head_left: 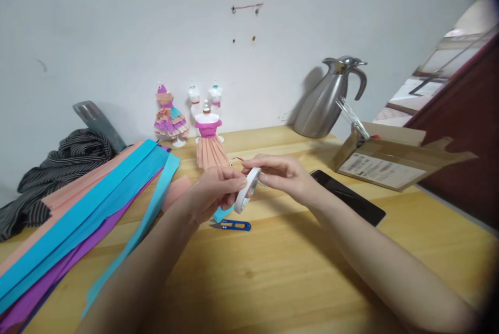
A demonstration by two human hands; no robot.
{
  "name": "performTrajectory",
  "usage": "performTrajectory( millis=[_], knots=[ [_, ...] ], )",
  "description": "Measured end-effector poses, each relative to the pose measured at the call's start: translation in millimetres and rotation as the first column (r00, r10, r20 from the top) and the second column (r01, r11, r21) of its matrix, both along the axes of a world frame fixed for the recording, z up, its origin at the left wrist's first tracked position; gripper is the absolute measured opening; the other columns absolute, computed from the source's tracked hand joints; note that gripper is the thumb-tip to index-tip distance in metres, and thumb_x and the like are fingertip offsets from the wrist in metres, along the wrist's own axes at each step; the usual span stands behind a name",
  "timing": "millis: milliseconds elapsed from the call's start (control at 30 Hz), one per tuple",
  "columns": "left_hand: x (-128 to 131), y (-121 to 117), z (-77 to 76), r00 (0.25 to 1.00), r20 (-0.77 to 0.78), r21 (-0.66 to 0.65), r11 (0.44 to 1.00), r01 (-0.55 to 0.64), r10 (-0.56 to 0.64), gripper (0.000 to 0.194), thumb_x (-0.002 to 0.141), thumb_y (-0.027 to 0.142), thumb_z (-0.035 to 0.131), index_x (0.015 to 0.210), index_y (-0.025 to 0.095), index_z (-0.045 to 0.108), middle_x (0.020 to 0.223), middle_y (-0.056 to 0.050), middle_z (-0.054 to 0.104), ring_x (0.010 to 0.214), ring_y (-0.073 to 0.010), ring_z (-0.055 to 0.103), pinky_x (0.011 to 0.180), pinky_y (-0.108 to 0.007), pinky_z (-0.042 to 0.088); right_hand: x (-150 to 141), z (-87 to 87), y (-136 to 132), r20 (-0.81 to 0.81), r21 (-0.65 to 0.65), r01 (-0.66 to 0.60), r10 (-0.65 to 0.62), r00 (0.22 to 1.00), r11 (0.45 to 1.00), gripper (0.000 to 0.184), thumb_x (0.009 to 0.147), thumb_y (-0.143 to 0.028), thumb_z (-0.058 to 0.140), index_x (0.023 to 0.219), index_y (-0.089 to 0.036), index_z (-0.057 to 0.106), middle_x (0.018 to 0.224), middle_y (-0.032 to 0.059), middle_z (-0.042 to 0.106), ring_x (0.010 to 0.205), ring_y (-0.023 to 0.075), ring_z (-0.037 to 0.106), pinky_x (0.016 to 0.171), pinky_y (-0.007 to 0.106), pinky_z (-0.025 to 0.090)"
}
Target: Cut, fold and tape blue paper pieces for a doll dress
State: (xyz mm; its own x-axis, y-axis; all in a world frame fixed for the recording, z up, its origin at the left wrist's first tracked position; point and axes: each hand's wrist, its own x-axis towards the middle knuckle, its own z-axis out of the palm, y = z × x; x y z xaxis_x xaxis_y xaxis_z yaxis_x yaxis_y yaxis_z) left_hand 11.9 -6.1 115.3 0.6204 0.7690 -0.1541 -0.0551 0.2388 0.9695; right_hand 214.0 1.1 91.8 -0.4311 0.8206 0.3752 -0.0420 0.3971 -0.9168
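A roll of white tape is held up in front of me over the table, tilted on edge. My left hand is closed on its near left side, thumb on the outer face. From the other side, my right hand grips the roll's far upper edge between thumb and fingers. Just below them, small blue thread snips lie on the wood, beside a scrap of light blue crepe paper. Behind the hands stands a mini dress form with a magenta top and pleated peach skirt.
Long crepe paper strips lie across the left, near a striped cloth and a grey bottle. Further dress forms stand against the wall. To the right are a steel jug, a cardboard box and a dark tablet.
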Motion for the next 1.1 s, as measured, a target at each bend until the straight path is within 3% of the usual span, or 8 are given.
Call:
performTrajectory(
  millis=[100, 233, 400, 500, 600, 733, 967, 1100],
  knots=[
    [-1, 3, -3.7, 0.998, -0.057, 0.068, 0.998, -0.019, 0.022, 0.035, 0.064, 0.044, 0.075, 0.066, 0.011, 0.065, 0.043, 0.004, 0.048, 0.039, -0.0036, 0.033, 0.039, -0.018, 0.020, 7, 0.3, 4, -0.067, -0.066, -0.019, 0.015, 0.998, 0.998, 0.026, 0.079, -0.038, 0.071, 0.098, -0.021, 0.076, 0.099, 0.0069, 0.073, 0.091, 0.0193, 0.066, 0.085, 0.032, 0.050],
    [-1, 6, -8.7, 0.985, -0.139, 0.174, 0.982, -0.079, 0.104, 0.034, 0.065, 0.044, 0.073, 0.072, 0.011, 0.067, 0.050, 0.002, 0.054, 0.042, -0.0046, 0.035, 0.041, -0.019, 0.022, 15, 4.4, 9, -0.019, -0.236, -0.122, 0.121, 0.992, 0.964, 0.031, 0.082, -0.042, 0.068, 0.095, -0.015, 0.076, 0.078, 0.0060, 0.073, 0.070, 0.0137, 0.065, 0.069, 0.025, 0.051],
    [-2, 12, -13.8, 0.972, -0.139, 0.245, 0.958, -0.151, 0.189, 0.028, 0.070, 0.040, 0.068, 0.065, 0.012, 0.066, 0.053, 0.002, 0.053, 0.049, -0.0062, 0.040, 0.048, -0.020, 0.029, 21, 10.7, 9, -0.141, -0.483, -0.320, 0.288, 0.947, 0.815, 0.031, 0.078, -0.037, 0.073, 0.089, -0.008, 0.074, 0.074, 0.0076, 0.072, 0.056, 0.0110, 0.063, 0.057, 0.021, 0.050],
    [-4, 15, -17.4, 0.967, -0.147, 0.289, 0.944, -0.158, 0.207, 0.028, 0.071, 0.039, 0.066, 0.066, 0.012, 0.066, 0.054, 0.002, 0.051, 0.051, -0.0075, 0.041, 0.050, -0.021, 0.031, 21, 10.4, 9, -0.266, -0.532, -0.408, 0.311, 0.912, 0.742, 0.031, 0.077, -0.035, 0.073, 0.089, -0.006, 0.073, 0.077, 0.0098, 0.073, 0.052, 0.0094, 0.062, 0.052, 0.019, 0.048],
    [-4, 18, -20.4, 0.972, -0.087, 0.299, 0.936, -0.185, 0.219, 0.030, 0.074, 0.041, 0.065, 0.065, 0.012, 0.063, 0.055, 0.001, 0.051, 0.054, -0.0088, 0.044, 0.053, -0.022, 0.034, 19, 11.1, 8, -0.301, -0.521, -0.424, 0.306, 0.903, 0.741, 0.031, 0.077, -0.034, 0.072, 0.088, -0.005, 0.072, 0.079, 0.0116, 0.074, 0.050, 0.0080, 0.059, 0.050, 0.018, 0.044],
    [-3, 21, -25.0, 0.978, -0.059, 0.291, 0.940, -0.176, 0.202, 0.028, 0.071, 0.040, 0.071, 0.074, 0.012, 0.068, 0.063, 0.000, 0.058, 0.058, -0.0098, 0.049, 0.058, -0.022, 0.038, 15, 15.7, 4, -0.274, -0.508, -0.402, 0.300, 0.914, 0.762, 0.031, 0.079, -0.035, 0.069, 0.089, -0.005, 0.073, 0.064, 0.0070, 0.070, 0.050, 0.0092, 0.057, 0.056, 0.020, 0.045],
    [0, 28, -36.2, 0.978, -0.048, 0.287, 0.940, -0.183, 0.205, 0.031, 0.072, 0.041, 0.071, 0.079, 0.010, 0.072, 0.071, -0.004, 0.065, 0.061, -0.0096, 0.053, 0.058, -0.022, 0.043, 14, 17.8, 2, -0.272, -0.516, -0.386, 0.281, 0.920, 0.765, 0.036, 0.079, -0.040, 0.068, 0.097, -0.008, 0.072, 0.086, 0.0132, 0.074, 0.064, 0.0156, 0.066, 0.066, 0.028, 0.049],
    [3, 29, -39.5, 0.991, -0.011, 0.229, 0.965, -0.128, 0.134, 0.040, 0.070, 0.044, 0.073, 0.089, 0.008, 0.072, 0.072, -0.005, 0.066, 0.063, -0.0109, 0.057, 0.063, -0.024, 0.048, 19, 18.8, 2, -0.228, -0.452, -0.430, 0.365, 0.903, 0.782, 0.041, 0.076, -0.039, 0.073, 0.104, -0.010, 0.070, 0.090, 0.0118, 0.074, 0.068, 0.0157, 0.067, 0.067, 0.027, 0.049]
  ],
)
